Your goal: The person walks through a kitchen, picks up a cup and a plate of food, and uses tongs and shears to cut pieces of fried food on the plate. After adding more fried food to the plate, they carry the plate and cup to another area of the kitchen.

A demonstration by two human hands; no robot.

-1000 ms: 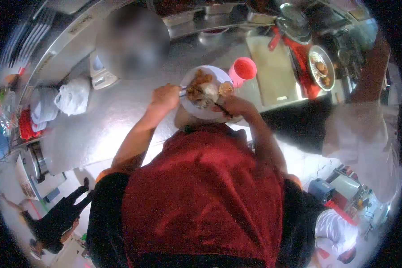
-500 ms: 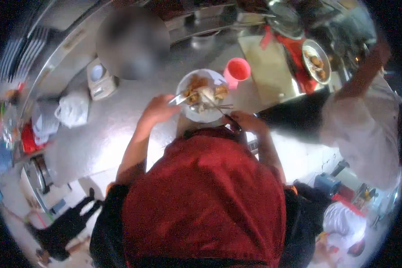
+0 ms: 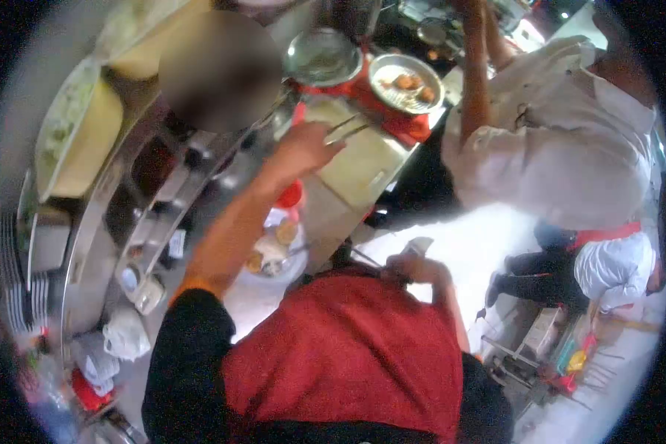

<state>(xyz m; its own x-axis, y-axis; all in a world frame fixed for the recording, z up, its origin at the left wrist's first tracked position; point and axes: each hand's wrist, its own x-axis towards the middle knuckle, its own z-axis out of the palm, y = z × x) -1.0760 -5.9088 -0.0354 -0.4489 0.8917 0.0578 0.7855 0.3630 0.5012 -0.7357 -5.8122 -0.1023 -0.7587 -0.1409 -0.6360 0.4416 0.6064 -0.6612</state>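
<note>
My left hand (image 3: 307, 148) reaches forward over the cutting board (image 3: 359, 166), closed on metal tongs (image 3: 348, 129) whose tips point toward a bowl with browned pieces (image 3: 407, 81). Close to my body on the right, my right hand (image 3: 414, 268) is closed around the dark handle of a utensil; its thin metal part points left, and its exact kind is unclear. A white plate of food (image 3: 277, 248) lies below my left forearm, partly hidden by it. Beside the plate is a red cup (image 3: 290, 196).
A co-worker in a white shirt (image 3: 547, 140) stands close on the right, arms stretched forward. Another person in white (image 3: 614, 263) is farther right. A glass lid or bowl (image 3: 323, 57) sits behind the board. Plastic bags (image 3: 126, 333) and a small scale (image 3: 148, 292) are at left.
My view has turned to the right. My left hand has moved with the tongs from the plate to above the board. My right hand has drawn away from the plate, still holding its utensil.
</note>
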